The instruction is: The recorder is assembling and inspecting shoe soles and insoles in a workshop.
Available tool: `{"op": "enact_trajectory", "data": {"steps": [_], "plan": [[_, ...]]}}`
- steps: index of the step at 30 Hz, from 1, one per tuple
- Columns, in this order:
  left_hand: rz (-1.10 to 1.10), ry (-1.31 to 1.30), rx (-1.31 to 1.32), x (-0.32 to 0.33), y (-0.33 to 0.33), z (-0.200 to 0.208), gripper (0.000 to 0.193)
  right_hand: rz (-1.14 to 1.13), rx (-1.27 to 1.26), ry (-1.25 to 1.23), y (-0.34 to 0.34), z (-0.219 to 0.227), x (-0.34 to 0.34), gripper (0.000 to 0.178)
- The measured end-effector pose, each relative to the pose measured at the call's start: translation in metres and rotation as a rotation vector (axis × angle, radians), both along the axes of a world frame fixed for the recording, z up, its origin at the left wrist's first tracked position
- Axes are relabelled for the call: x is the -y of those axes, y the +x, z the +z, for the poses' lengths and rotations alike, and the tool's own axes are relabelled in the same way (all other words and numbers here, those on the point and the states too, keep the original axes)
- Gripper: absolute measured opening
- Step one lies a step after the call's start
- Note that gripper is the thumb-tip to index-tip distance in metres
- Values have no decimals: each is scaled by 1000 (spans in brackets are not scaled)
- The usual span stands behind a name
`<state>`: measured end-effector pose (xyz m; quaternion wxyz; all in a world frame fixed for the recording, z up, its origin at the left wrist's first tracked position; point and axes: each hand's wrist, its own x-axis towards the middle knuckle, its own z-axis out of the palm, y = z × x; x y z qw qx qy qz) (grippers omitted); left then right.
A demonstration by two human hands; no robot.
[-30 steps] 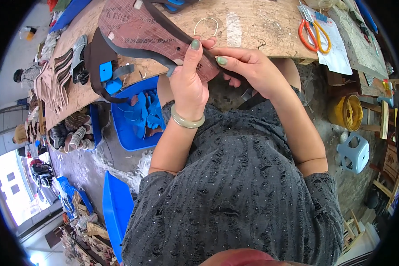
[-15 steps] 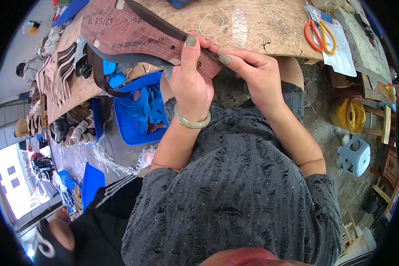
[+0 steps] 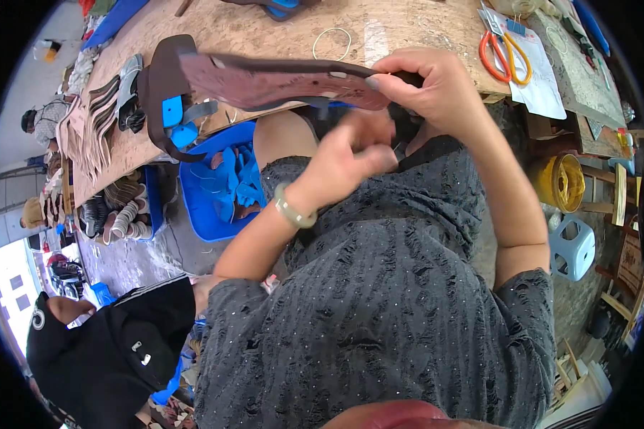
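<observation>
A reddish-brown shoe insole (image 3: 279,86) with dark strips along its edges hangs over the table's near edge, tilted and slightly blurred. My right hand (image 3: 436,89) pinches its right end between thumb and fingers. Below that end is my left hand (image 3: 358,150), apart from the insole and smeared by motion. Its thumb stands away from the curled fingers, and nothing shows in it. Further left on the table lies a dark brown sole-shaped piece (image 3: 170,57) with a strap, beside small blue pieces (image 3: 183,134).
Scissors (image 3: 504,57) with red and orange handles rest on white paper at the right. A thin pale ring (image 3: 332,44) lies mid-table. A blue bin (image 3: 204,218) of blue scraps stands below the table's left part. A person in black (image 3: 114,350) is close at lower left; a stool (image 3: 574,249) stands right.
My left hand has let go of the insole and moved down and right. My right hand has risen with the insole, which has turned nearly edge-on. The person in black has shifted.
</observation>
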<state>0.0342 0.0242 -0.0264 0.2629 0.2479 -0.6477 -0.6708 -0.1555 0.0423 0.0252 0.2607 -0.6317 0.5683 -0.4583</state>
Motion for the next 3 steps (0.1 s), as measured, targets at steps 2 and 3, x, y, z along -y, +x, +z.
{"op": "enact_trajectory", "data": {"steps": [2, 3], "plan": [[-83, -663, 296, 0, 20, 36, 52, 38, -257, -102, -9, 9, 7, 22], [-4, -1186, 334, 3, 28, 57, 60, 85, -513, -194, -9, 16, 7, 21]]}}
